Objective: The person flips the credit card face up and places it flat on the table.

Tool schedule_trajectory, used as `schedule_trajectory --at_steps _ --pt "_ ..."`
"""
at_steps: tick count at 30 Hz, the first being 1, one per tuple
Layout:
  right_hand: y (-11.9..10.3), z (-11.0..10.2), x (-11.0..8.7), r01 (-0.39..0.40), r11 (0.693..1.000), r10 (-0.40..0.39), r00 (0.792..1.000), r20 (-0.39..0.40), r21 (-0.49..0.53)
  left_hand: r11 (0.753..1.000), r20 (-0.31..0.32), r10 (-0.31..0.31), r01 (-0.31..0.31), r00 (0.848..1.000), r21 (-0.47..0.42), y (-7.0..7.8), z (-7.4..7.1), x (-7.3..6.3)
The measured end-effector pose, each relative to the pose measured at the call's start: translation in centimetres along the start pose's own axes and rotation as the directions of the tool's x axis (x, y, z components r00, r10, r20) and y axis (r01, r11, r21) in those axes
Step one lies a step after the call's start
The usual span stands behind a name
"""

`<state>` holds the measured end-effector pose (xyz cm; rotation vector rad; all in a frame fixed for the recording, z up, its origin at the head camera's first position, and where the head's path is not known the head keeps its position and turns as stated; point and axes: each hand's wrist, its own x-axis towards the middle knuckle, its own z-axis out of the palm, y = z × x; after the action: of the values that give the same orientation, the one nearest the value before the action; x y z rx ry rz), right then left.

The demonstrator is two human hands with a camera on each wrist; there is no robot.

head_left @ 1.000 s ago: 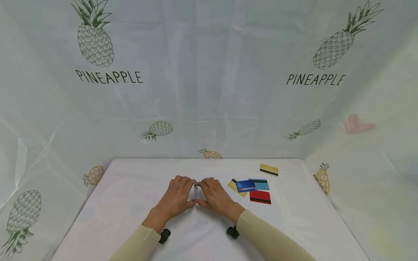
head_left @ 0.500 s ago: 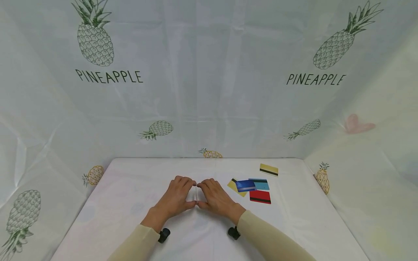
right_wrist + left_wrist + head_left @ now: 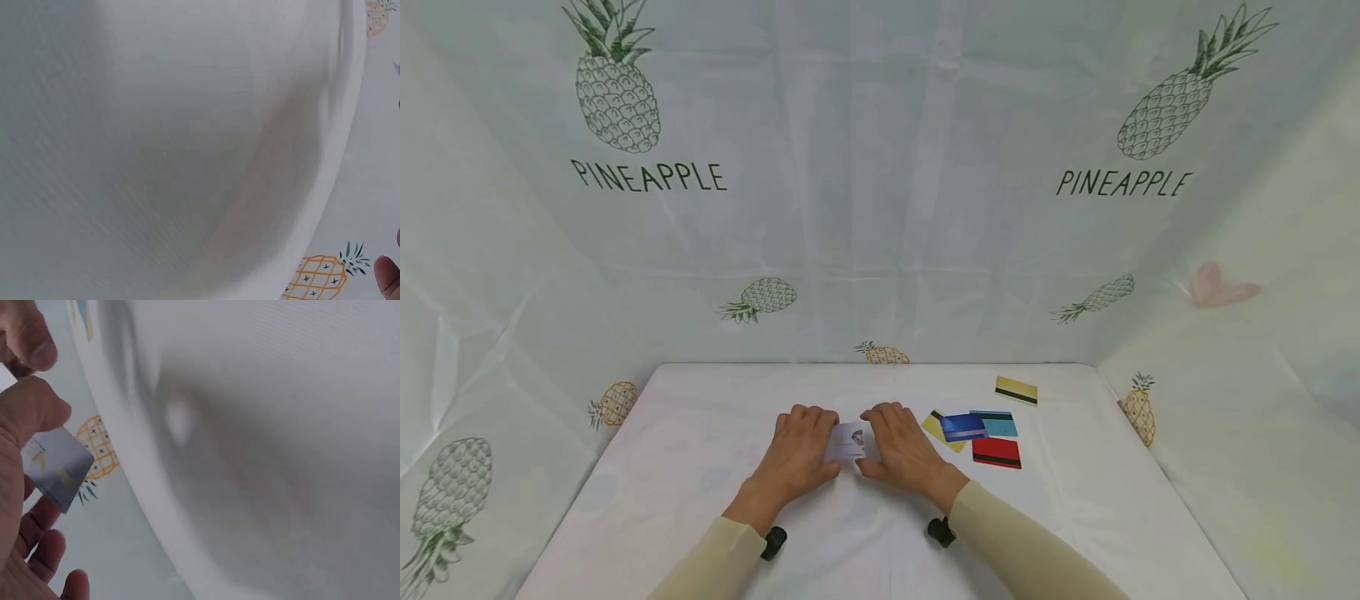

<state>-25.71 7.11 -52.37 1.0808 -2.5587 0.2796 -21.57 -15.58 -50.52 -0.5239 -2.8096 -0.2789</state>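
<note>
On the left, a person's left hand (image 3: 799,450) is seen with the thumb laid over a white card (image 3: 846,442) and fingers behind it, so that the card is pinched by its left end. The card is held between the two hands, its face turned toward the viewer; whether its lower edge meets the white tablecloth (image 3: 850,558) cannot be told. At the card's right edge, the right hand (image 3: 898,448) is placed with thumb and fingertips parted wide; whether the card is touched by them cannot be told. If only the left pinch is relied on, the card could be tipped or dropped, since its right end may be unsupported; a knock from the right fingertips could also twist it. Just beyond the right hand, a yellow card (image 3: 934,429) is partly covered by a dark blue card (image 3: 963,427), which overlaps a light blue card (image 3: 1003,426). A red card (image 3: 996,448) lies nearer the person, a gold card (image 3: 1017,386) farther off. These could be scattered by a careless sideways sweep of the right hand.
</note>
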Motion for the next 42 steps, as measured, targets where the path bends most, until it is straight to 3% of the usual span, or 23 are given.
schedule_trajectory --at_steps 6,16,26,42 --pt "-0.2 -0.1 0.2 0.031 0.999 -0.031 1.000 -0.005 -0.021 0.998 0.011 -0.030 0.029 0.999 0.059 -0.6 0.5 -0.3" --pt "-0.6 0.3 0.8 0.082 0.986 -0.083 0.997 0.003 -0.144 0.997 0.013 -0.030 0.029 0.999 0.065 -0.9 0.6 -0.4" --pt "-0.4 1.4 1.1 0.062 0.982 -0.055 0.998 0.045 -0.181 0.992 0.013 -0.078 0.076 0.997 0.100 -2.0 0.6 -0.8" --pt "-0.6 2.3 1.9 0.047 0.975 -0.018 0.991 0.134 -0.218 0.988 0.057 -0.091 0.082 0.994 0.131 -3.0 1.7 -0.3"
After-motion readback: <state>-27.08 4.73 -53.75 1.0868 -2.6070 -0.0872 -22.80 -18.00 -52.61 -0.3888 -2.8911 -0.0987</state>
